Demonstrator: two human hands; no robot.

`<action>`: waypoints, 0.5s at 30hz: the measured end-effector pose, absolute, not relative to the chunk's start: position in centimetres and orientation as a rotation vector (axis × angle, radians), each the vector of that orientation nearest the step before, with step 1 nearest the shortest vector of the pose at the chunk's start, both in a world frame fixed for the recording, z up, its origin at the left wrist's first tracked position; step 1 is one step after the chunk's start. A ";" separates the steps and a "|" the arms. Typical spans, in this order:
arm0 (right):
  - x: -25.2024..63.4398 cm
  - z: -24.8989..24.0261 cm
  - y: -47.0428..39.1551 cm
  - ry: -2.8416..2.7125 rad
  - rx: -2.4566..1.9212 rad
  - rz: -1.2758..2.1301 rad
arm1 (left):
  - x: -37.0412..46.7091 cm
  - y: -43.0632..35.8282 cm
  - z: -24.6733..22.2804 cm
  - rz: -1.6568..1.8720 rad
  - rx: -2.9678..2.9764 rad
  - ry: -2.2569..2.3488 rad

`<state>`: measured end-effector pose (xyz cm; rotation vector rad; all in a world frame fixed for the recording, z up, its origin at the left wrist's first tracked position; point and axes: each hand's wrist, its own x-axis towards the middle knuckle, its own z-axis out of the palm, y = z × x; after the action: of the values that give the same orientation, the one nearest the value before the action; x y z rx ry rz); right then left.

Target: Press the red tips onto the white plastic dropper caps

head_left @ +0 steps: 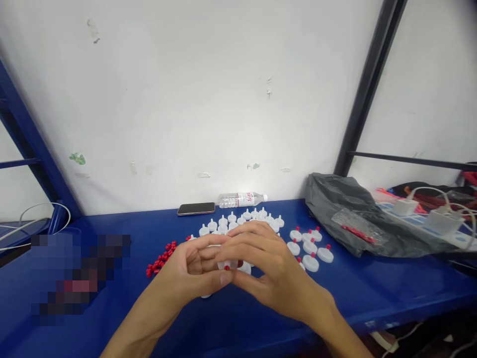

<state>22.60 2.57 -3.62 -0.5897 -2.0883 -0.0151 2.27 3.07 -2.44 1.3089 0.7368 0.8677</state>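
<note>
Both hands meet over the front middle of the blue table. My left hand [190, 268] is closed round a white cap [228, 264] with a small red piece at its lower side. From the right, my right hand [266, 263] has its fingers wrapped over the same cap, hiding much of it. Beyond the hands stand several white nozzle caps [232, 217] without red tips. To the right are several white caps with red tips [310, 262]. A pile of small red pieces [160, 261] lies left of my left hand.
A phone [196, 209] and a clear bottle [242, 199] lie by the wall. At the right, a grey plastic bag [343, 209] carries a clear packet of red pieces [359, 233], beside a power strip [428, 221]. The blue table [149, 318] has a blurred-out patch at left.
</note>
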 end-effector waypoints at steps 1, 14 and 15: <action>22.6 -3.6 2.6 -2.087 -0.582 -0.051 | 2.3 3.1 -2.5 0.859 1.320 0.758; 35.0 -1.2 3.7 -1.840 -1.657 -0.111 | -1.3 4.0 -1.5 0.998 1.891 1.183; 35.9 -1.4 3.9 -1.856 -1.736 -0.082 | -1.5 3.9 -1.4 1.008 1.905 1.184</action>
<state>35.87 3.95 -1.38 -1.7363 -1.8562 -0.0825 -1.52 3.95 -1.37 1.9046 1.1844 1.0079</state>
